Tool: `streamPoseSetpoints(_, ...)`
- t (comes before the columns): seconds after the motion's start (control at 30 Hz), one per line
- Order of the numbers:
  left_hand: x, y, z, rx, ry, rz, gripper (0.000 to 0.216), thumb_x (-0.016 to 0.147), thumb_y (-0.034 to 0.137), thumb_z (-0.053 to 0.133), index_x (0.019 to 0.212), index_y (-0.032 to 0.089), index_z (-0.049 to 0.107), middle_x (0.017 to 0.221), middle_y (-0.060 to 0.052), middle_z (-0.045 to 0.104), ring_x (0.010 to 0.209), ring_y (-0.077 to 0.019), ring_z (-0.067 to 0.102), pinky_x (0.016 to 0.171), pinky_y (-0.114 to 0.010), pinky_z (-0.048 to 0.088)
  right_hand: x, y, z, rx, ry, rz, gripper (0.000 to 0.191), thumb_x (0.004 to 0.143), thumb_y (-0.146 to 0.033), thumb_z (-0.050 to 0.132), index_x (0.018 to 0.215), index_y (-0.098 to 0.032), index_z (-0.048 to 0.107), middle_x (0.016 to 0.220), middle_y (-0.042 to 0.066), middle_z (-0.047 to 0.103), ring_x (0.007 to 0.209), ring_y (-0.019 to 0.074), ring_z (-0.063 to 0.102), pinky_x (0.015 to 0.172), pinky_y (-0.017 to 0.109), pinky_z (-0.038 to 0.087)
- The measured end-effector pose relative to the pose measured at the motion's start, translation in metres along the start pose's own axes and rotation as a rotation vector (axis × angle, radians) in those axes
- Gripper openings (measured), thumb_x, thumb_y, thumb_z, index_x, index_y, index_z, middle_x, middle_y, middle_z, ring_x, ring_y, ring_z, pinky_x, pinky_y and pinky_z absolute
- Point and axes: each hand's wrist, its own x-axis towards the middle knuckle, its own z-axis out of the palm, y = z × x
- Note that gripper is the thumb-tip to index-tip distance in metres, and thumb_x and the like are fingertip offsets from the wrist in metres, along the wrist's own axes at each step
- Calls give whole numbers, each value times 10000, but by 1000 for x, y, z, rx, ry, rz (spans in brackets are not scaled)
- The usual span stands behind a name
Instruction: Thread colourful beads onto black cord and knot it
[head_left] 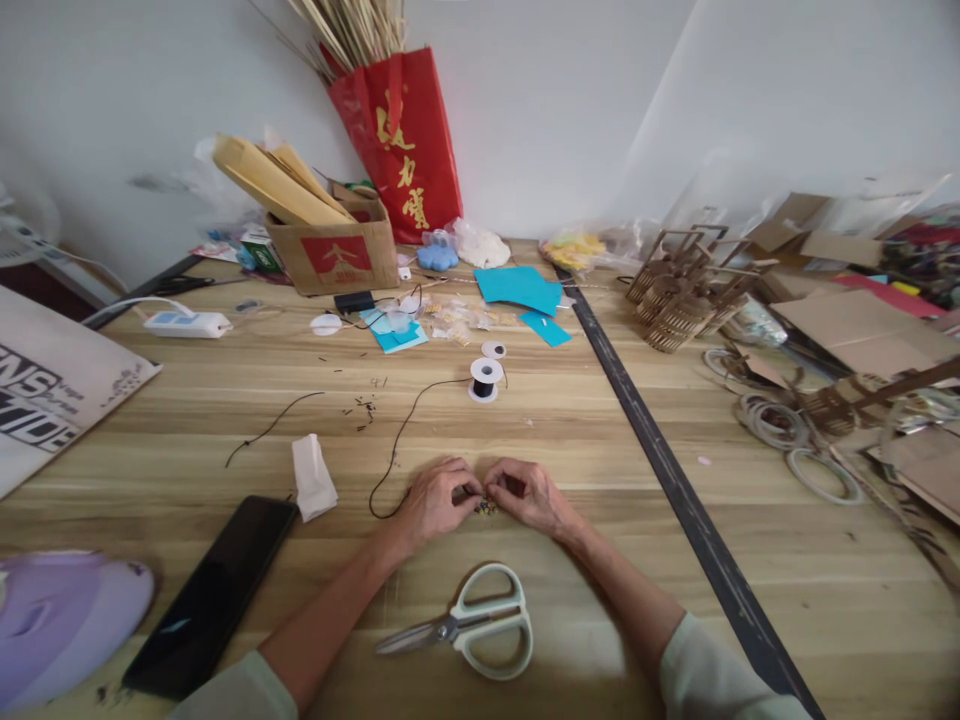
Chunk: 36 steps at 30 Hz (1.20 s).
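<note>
My left hand (442, 497) is closed in a pinch at the middle of the table, its thumb and forefinger meeting. A thin black cord (370, 498) loops from the white spool (486, 380) down to this hand and goes out of sight under it. Fingertip to fingertip with it, my right hand (529, 497) also pinches; what it holds is too small to make out. Just below both sets of fingertips lies a small cluster of tiny coloured beads (487, 508). Pale-handled scissors (480, 622) lie nearer me, blades pointing left.
Left of my hands are a folded white paper (313, 477), a black phone (214, 595), a loose cord piece (274, 428) and black scraps (364, 410). Blue sheets (517, 288), a cardboard box (337, 255) and a red bag (405, 140) stand behind. Small woven baskets (679, 300) are right.
</note>
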Motion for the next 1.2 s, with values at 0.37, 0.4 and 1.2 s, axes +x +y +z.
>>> streamPoseSetpoints(0.37,0,-2,0,-98,28,-38,70,722,95,653,714,163,664,703,-17,618,681,-142,554,640,-243,441,0,1,0,18,-15,-78,61,761,-124,595,802,-143,636,708,9,583,605,97,530,538,184,403)
streamPoseSetpoints(0.4,0,-3,1,-113,32,-40,70,719,92,650,712,160,661,702,-17,614,675,-139,553,634,-241,443,0,1,0,17,-15,-86,62,760,-124,596,803,-145,637,716,10,584,609,98,534,543,186,407)
streamPoseSetpoints(1.2,-1,-4,2,-106,54,14,43,747,133,654,759,173,665,736,-23,619,720,-152,562,673,-257,447,1,-2,-1,-62,-8,-101,81,815,-164,568,760,-157,628,701,13,586,608,110,519,563,202,393)
